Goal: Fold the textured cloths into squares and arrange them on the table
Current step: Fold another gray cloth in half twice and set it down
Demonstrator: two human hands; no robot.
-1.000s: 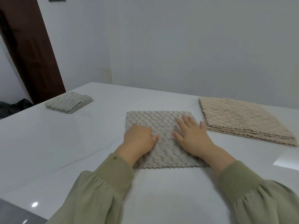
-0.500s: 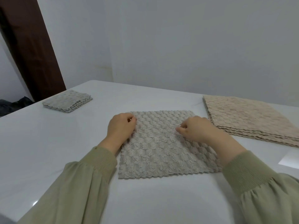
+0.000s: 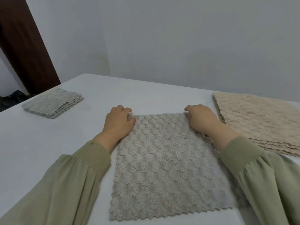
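A grey textured cloth (image 3: 164,161) lies flat and spread out on the white table (image 3: 40,146) in front of me. My left hand (image 3: 117,123) pinches its far left corner, fingers curled over the edge. At the far right corner my right hand (image 3: 201,119) grips the cloth the same way. A stack of folded grey squares (image 3: 53,103) sits at the far left of the table. To the right lies a pile of unfolded beige textured cloths (image 3: 259,120).
A plain grey wall runs behind the table, and a dark brown door frame (image 3: 24,46) stands at the far left. The table's left edge drops off beside the folded stack.
Both hands slid from the middle of the cloth to its far corners and curled onto the edge. The cloth now lies closer to me and looks larger in view.
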